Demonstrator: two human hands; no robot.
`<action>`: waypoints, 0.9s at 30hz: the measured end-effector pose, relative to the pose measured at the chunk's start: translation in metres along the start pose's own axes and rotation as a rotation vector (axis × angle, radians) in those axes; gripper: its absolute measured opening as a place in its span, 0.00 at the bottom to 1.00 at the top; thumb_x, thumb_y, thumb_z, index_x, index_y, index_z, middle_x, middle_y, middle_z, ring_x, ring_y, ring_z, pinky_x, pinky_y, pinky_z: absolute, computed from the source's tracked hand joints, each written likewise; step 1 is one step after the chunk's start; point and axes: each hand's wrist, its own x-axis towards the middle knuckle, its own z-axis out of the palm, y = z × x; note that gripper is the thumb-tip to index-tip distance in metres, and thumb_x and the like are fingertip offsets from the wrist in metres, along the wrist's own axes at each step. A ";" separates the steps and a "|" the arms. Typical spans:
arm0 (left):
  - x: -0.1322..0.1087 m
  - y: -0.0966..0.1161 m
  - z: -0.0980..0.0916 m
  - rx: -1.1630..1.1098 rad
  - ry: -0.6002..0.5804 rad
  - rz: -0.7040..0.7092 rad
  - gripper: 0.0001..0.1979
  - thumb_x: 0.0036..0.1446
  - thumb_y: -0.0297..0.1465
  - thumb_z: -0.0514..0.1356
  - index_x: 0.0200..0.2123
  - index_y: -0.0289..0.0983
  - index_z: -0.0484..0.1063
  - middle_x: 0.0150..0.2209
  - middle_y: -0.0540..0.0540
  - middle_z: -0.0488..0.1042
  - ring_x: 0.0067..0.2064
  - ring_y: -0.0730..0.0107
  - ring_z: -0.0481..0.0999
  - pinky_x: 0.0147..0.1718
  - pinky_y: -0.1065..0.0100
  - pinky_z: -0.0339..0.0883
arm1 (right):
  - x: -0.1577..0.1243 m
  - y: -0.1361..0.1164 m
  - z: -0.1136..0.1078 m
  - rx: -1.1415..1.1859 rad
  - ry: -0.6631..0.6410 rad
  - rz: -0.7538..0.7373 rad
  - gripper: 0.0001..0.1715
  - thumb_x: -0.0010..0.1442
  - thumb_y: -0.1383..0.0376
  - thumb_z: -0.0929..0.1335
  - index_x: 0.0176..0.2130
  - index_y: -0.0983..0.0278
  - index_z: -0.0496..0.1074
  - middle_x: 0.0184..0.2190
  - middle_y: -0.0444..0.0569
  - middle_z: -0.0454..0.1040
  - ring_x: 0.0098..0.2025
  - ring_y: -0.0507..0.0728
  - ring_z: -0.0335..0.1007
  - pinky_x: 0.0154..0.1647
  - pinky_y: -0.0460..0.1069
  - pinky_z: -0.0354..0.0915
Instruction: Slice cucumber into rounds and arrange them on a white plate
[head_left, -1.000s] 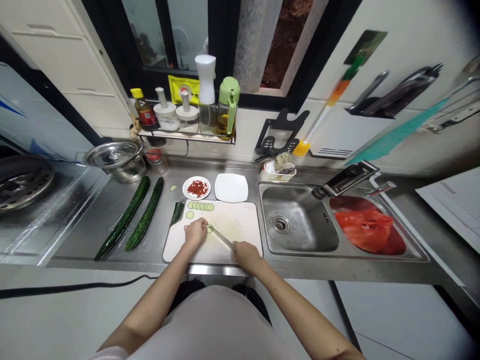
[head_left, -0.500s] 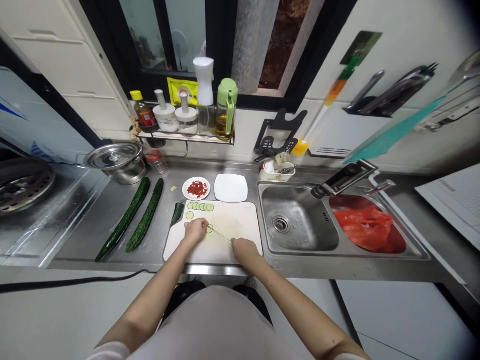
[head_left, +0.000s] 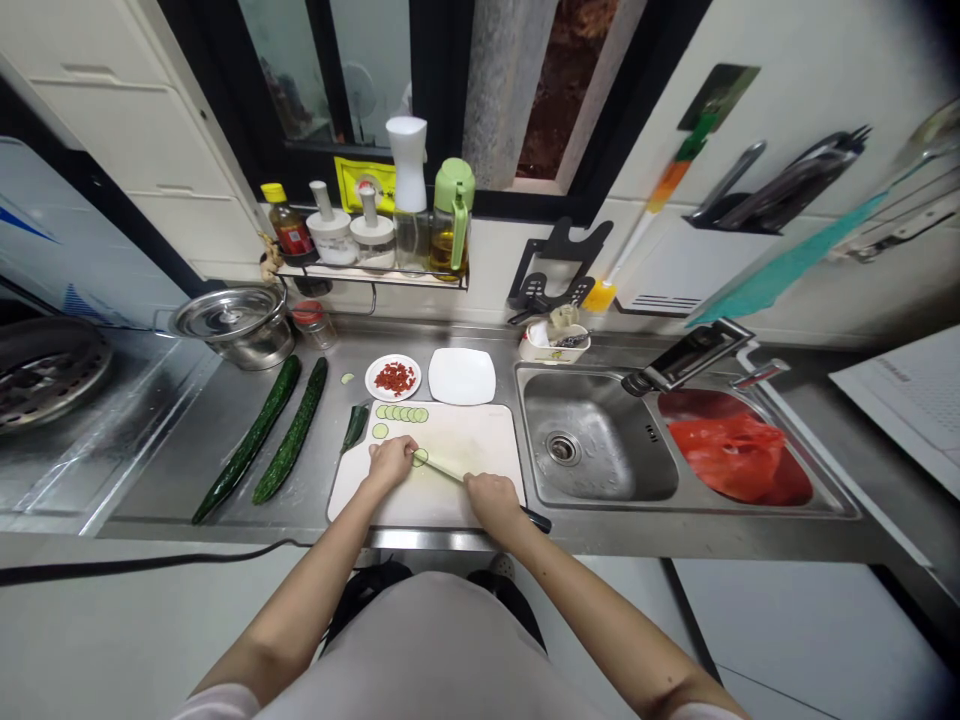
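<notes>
On the white cutting board (head_left: 450,508), my left hand (head_left: 391,463) pinches the edge of a thin cucumber slice (head_left: 421,457). My right hand (head_left: 491,498) is closed on a knife (head_left: 442,468). Its blade points left with the tip at the slice, and the black handle end sticks out behind my hand. A row of overlapping cucumber slices (head_left: 402,413) lies along the board's upper left, with a single cucumber round (head_left: 380,431) below it. A cut cucumber piece (head_left: 355,427) rests at the board's left edge.
Two whole cucumbers (head_left: 247,440) lie on the counter at left. Behind the board stand a plate of red bits (head_left: 395,378) and a white square plate (head_left: 462,376). The sink (head_left: 600,440) is at right, with a red plastic bag (head_left: 731,455) beyond it.
The knife has turned in my right hand: its blade now looks broader, and the black handle end has come into sight. My left hand and the slice stay in place.
</notes>
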 end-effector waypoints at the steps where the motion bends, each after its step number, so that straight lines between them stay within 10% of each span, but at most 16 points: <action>1: 0.000 0.000 0.001 -0.001 0.007 0.000 0.16 0.56 0.27 0.51 0.42 0.43 0.75 0.42 0.46 0.79 0.47 0.60 0.73 0.50 0.56 0.53 | -0.001 0.002 0.002 0.007 0.000 -0.001 0.18 0.61 0.76 0.58 0.46 0.67 0.70 0.38 0.60 0.76 0.45 0.60 0.74 0.40 0.50 0.64; 27: 0.002 -0.014 -0.008 -0.156 0.187 -0.213 0.07 0.53 0.36 0.57 0.33 0.41 0.74 0.36 0.49 0.79 0.40 0.67 0.76 0.38 0.68 0.60 | -0.013 0.034 0.021 0.272 0.022 0.145 0.18 0.65 0.60 0.56 0.43 0.60 0.71 0.41 0.51 0.76 0.43 0.56 0.71 0.34 0.46 0.55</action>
